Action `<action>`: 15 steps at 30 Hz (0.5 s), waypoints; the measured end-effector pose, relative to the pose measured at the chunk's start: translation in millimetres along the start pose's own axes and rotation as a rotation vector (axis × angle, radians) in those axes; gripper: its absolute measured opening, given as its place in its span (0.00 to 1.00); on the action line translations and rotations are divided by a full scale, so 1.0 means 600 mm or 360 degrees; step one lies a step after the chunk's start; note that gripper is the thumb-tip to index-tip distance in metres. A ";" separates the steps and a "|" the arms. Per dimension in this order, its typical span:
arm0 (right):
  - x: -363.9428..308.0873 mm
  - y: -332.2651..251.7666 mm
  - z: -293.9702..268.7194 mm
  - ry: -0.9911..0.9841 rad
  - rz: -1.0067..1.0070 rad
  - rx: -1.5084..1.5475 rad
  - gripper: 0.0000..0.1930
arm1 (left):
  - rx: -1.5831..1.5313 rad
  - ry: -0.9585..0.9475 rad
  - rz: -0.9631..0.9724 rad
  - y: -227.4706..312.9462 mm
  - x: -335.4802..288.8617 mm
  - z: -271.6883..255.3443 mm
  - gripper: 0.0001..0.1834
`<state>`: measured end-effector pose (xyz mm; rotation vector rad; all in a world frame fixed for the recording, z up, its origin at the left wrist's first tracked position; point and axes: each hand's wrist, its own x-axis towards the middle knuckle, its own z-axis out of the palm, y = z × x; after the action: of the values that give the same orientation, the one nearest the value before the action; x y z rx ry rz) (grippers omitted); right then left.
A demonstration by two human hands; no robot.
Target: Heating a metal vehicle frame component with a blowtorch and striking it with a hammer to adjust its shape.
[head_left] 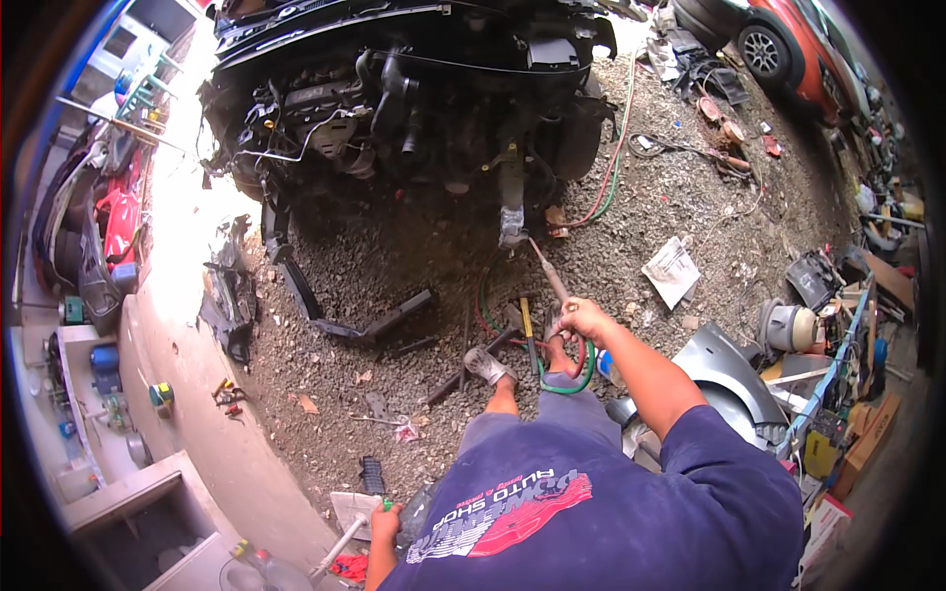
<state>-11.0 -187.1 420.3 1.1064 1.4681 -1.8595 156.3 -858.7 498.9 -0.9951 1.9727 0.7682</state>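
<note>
The right hand [581, 320] has its fingers closed around a cutting torch [548, 273] pointing at the car's underside [510, 212]. The left hand [384, 522] grips a pale rod [340, 547] low beside the gravel [394, 256].

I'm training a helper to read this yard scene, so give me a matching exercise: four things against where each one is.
Things:
1. torch
2. red and green hoses
3. grey fender panel
4. orange car

Places:
A. top right corner
B. in the right hand, tip toward the stripped car front
C. looped below the right hand
D. on the gravel, right of the right forearm

Pairs: 1-B, 2-C, 3-D, 4-A
</note>
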 end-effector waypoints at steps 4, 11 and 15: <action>-0.013 0.017 -0.005 -0.0011 -0.0007 0.0051 0.11 | -0.0046 0.0019 0.0057 0.027 0.016 -0.003 0.09; -0.016 0.023 0.003 0.0120 -0.0100 0.0028 0.10 | -0.0186 0.0036 0.0044 0.037 0.039 0.007 0.10; -0.030 0.013 0.028 0.0559 -0.0267 -0.0731 0.10 | -0.0167 0.0029 0.0024 0.006 0.053 0.008 0.10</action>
<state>0.2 -206.9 432.8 1.1384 2.1126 -1.3595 142.9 -865.0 470.3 -1.0530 1.9741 0.8817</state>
